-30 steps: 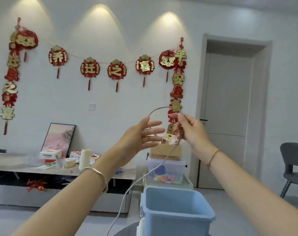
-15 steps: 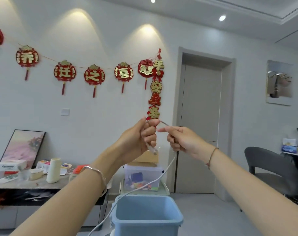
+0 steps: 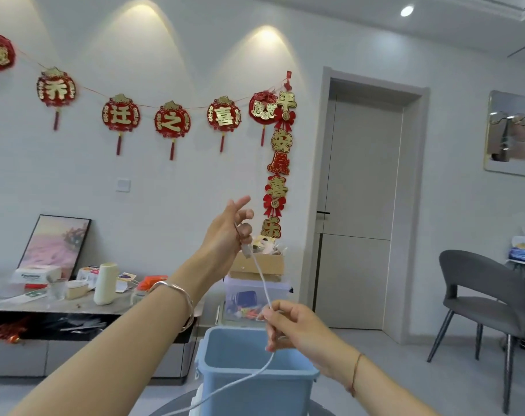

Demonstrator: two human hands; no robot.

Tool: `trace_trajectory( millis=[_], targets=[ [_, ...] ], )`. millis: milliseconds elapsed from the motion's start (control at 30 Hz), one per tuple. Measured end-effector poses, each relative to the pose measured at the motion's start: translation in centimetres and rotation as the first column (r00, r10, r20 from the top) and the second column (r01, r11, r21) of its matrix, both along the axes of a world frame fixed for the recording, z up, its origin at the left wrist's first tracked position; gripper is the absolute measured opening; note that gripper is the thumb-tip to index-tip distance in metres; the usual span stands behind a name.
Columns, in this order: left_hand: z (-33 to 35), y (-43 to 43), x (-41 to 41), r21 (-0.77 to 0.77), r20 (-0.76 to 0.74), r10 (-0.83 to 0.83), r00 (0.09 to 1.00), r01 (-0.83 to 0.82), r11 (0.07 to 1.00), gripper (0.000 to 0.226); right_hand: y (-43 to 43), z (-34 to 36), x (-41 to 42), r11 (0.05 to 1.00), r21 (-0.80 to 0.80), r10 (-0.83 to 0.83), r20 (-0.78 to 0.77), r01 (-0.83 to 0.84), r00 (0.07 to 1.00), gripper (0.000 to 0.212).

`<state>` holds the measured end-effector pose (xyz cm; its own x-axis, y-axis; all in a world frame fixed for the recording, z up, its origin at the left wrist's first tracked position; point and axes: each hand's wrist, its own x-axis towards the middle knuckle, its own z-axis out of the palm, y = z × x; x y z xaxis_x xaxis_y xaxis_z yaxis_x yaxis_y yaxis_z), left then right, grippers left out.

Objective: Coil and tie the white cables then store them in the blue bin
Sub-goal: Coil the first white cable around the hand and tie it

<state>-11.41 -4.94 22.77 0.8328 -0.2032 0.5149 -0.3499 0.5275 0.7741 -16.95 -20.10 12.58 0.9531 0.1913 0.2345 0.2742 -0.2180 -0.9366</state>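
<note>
Left grip (image 3: 229,229) mid-frame, right grip (image 3: 295,325) lower down, both pinching my thin white cable (image 3: 263,283) above the blue plastic bin (image 3: 255,394).

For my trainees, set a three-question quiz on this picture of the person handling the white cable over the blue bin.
1. Fill the blank: the left hand grips the white cable near its ____ end.
2. True or false: the right hand pinches the cable lower down than the left hand, above the blue bin.
3. Multiple choice: the stretch of cable between the hands is A) a single uncoiled strand, B) a wound coil, C) a tied bundle.
Key: 1 plug; 2 true; 3 A.
</note>
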Motion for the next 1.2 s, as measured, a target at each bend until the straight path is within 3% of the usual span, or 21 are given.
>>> trace_trajectory(
  millis=[67,133,200,333,367,433,500,567,767,933,1067,1200],
  targets=[
    [-0.7,0.0,-0.2,0.174,0.073,0.125,0.989,-0.136,0.975,0.039,0.3,0.7,-0.8,0.96,-0.25,-0.072,0.206,0.124,0.976,0.024],
    [-1.7,-0.1,-0.3,0.309,0.171,0.16,0.972,-0.207,0.928,0.038,0.6,1.4,-1.5,0.828,-0.489,-0.05,0.423,0.274,0.905,0.029],
    [-2.8,0.0,-0.4,0.432,0.273,0.15,0.95,-0.26,0.864,0.039,0.7,2.0,-2.2,0.682,-0.609,0.012,0.565,0.406,0.825,0.037],
    [-4.3,0.6,-0.9,0.604,0.376,0.103,0.921,-0.328,0.726,0.043,0.4,3.4,-2.8,0.617,-0.59,0.064,0.698,0.521,0.713,0.028],
    [-4.6,0.8,-1.2,0.633,0.398,0.084,0.914,-0.339,0.696,0.043,0.3,3.6,-2.6,0.625,-0.567,0.069,0.725,0.537,0.685,0.023],
    [-5.0,1.1,-1.8,0.683,0.437,0.032,0.899,-0.355,0.638,0.042,0.3,4.0,-2.4,0.731,-0.455,0.004,0.748,0.508,0.664,0.015],
    [-5.2,1.2,-2.6,0.705,0.417,-0.019,0.909,-0.31,0.639,0.05,0.3,4.5,-2.0,0.872,-0.275,-0.117,0.688,0.406,0.717,0.016],
    [-5.2,1.3,-3.3,0.711,0.37,-0.069,0.927,-0.234,0.663,0.058,0.4,5.0,-1.2,0.927,-0.122,-0.206,0.623,0.354,0.755,0.021],
    [-5.1,1.7,-4.0,0.708,0.132,-0.27,0.954,0.1,0.699,0.055,1.2,6.2,1.4,0.951,0.144,-0.31,0.454,0.275,0.835,0.033],
    [-4.5,2.1,-4.0,0.431,-0.031,-0.425,0.905,0.396,0.811,0.051,2.8,5.5,1.9,0.936,0.291,-0.266,0.217,0.198,0.939,0.038],
    [-3.7,2.2,-3.5,0.211,-0.012,-0.398,0.917,0.391,0.896,0.046,3.9,3.5,2.4,0.918,0.371,-0.184,0.088,0.14,0.979,0.045],
    [-3.3,1.9,-1.9,0.034,-0.017,-0.231,0.973,0.232,0.972,0.039,5.2,0.5,2.1,0.951,0.308,-0.041,0.036,0.028,0.999,0.03]
  ],
)
